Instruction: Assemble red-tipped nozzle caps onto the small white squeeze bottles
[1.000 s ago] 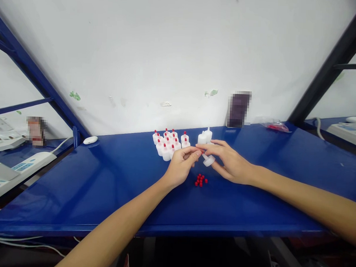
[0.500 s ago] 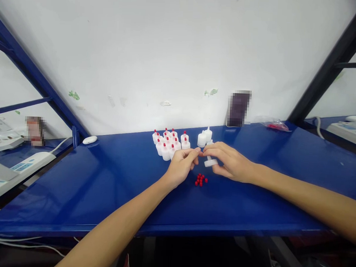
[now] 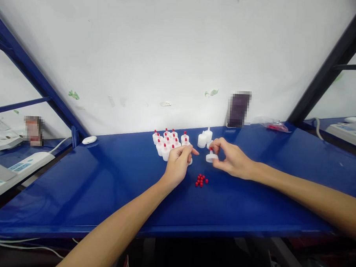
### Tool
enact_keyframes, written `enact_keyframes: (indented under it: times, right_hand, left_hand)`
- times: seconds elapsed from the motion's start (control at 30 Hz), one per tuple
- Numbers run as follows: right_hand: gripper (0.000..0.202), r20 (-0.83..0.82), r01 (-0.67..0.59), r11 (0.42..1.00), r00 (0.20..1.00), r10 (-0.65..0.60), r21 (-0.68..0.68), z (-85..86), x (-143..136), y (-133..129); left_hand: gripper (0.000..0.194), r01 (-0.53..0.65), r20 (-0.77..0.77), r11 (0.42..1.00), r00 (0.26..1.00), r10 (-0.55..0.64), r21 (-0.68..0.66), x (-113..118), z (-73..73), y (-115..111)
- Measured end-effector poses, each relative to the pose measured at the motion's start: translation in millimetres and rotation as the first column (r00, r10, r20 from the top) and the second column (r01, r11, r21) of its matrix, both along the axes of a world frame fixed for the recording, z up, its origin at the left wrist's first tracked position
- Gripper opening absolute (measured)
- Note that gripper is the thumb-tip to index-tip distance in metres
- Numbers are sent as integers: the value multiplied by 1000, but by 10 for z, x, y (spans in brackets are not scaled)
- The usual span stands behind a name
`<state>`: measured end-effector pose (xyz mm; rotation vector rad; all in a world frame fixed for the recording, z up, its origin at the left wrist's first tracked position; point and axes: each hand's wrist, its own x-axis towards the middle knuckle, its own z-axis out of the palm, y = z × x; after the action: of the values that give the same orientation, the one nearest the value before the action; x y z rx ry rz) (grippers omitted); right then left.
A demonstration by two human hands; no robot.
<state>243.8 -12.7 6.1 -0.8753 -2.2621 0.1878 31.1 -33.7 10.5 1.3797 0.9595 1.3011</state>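
Note:
My right hand holds a white nozzle cap between thumb and fingers, its wide round base down and a small red tip on its spout. To its left, my left hand hovers with the index finger stretched out and the other fingers curled, apart from the nozzle cap. A white edge shows under its fingers; I cannot tell whether it is held. Several white nozzle caps with red tips stand grouped behind my left hand. Loose red tips lie in front, between the hands.
White nozzle caps without red tips stand behind my right hand. A phone-like dark object leans on the wall. A clear bag with red bits lies far right, and a white oval case far left, on the blue table.
My left hand has drawn back left from the nozzle cap, its thumb and index finger parting. A red tip now shows on the spout, and my right fingers have shifted around the cap.

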Motion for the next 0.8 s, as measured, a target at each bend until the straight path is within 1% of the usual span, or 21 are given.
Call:
enact_keyframes:
  times: [0.17, 0.27, 0.37, 0.47, 0.53, 0.63, 0.73, 0.8]
  right_hand:
    - [22, -46, -1, 1000, 999, 0, -14, 5, -24, 8]
    - [22, -50, -25, 1000, 998, 25, 5, 3, -37, 2]
    - [17, -80, -43, 998, 996, 47, 52, 9, -56, -21]
    - [10, -61, -89, 987, 993, 98, 132, 11, -76, -36]
    - [11, -50, -112, 968, 991, 126, 226, 4, -86, -30]
    - [18, -61, -121, 921, 986, 154, 371, -16, -91, -3]
    - [23, -21, -163, 875, 981, 194, 456, -26, -82, 15]
    - [26, 16, -186, 848, 979, 205, 496, -22, -75, 10]
  left_hand:
    - [31, 33, -115, 996, 993, -23, 88, -10, -45, -21]
    - [27, 76, -178, 993, 982, -59, 89, 6, -59, -57]
    - [29, 170, -230, 982, 962, -147, 80, 25, -67, -85]
    - [34, 248, -221, 965, 949, -226, 78, 35, -66, -94]
    - [36, 254, -200, 963, 952, -232, 93, 36, -54, -96]
    - [36, 228, -204, 966, 958, -201, 119, 32, -23, -106]
    - [47, 195, -180, 974, 969, -172, 119, 37, -14, -114]
    - [47, 179, -151, 976, 976, -160, 123, 47, -30, -109]
